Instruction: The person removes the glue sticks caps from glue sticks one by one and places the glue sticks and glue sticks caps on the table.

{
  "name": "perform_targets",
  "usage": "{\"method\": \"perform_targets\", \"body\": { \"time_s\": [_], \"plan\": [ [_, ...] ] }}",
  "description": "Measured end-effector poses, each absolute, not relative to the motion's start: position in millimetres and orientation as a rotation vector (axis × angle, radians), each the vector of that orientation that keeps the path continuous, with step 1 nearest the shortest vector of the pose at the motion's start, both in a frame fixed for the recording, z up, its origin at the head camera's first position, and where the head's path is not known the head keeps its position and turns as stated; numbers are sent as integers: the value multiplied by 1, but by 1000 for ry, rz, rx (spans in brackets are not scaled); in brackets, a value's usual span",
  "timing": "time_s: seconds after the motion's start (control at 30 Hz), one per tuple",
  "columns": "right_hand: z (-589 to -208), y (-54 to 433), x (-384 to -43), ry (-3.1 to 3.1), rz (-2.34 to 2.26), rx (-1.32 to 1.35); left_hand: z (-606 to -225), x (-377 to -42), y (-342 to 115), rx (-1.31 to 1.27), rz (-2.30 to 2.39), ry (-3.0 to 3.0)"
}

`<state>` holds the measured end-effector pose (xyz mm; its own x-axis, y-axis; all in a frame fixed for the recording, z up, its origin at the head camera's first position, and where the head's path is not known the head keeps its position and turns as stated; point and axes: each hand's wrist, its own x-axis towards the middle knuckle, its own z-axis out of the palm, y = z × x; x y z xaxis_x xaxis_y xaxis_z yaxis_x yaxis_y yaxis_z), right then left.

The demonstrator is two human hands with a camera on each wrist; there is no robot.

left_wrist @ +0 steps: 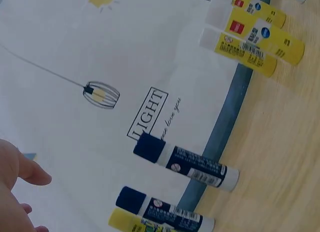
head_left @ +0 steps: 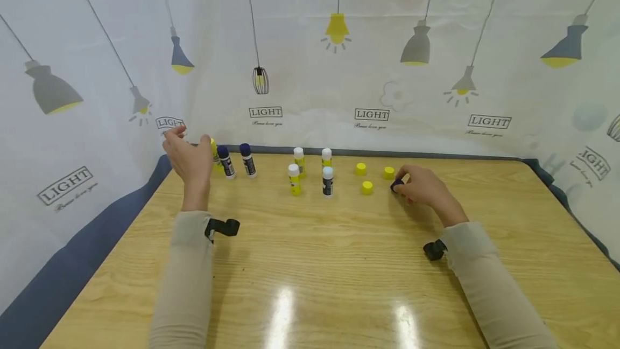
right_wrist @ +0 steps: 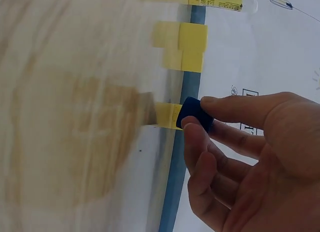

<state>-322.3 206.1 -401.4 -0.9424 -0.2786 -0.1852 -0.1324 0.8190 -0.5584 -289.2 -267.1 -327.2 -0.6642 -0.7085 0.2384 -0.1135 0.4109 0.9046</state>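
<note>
My right hand (head_left: 426,187) pinches a dark blue glue stick cap (right_wrist: 194,114) between thumb and fingertips, low over the table at the right. Three yellow caps (head_left: 367,188) are close by to its left. My left hand (head_left: 188,159) is raised at the back left with relaxed fingers, holding nothing. Beside it stand a yellow-capped glue stick (head_left: 213,149), partly hidden, and two navy glue sticks (left_wrist: 197,167) with dark blue caps. Mid-table stand three yellow glue sticks (head_left: 294,180) and one navy glue stick (head_left: 328,183), all with whitish tops and no coloured caps.
The wooden table (head_left: 315,252) ends at a white backdrop curtain (head_left: 310,58) printed with lamps, its dark blue lower band along the back edge. Black wrist mounts (head_left: 224,227) stick out from both sleeves.
</note>
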Motion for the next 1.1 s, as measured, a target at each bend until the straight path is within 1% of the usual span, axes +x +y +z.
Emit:
{"method": "perform_targets", "body": {
  "time_s": [0.17,0.33,0.53,0.7,1.1],
  "plan": [
    [-405,205,-323,2736,-773,-326,-341,-287,-296,845,-1372,-2036],
    [-407,203,-322,2739,-760,-321,-359,-290,-311,929,-1529,-2083],
    [-409,203,-324,2721,-787,-326,-377,-298,-321,920,-1618,-2244],
    [-408,203,-325,2694,-803,-344,-388,-302,-327,941,-1586,-2356],
    [-406,201,-323,2650,-815,-335,-388,-302,-325,938,-1572,-2440]
  ]
}}
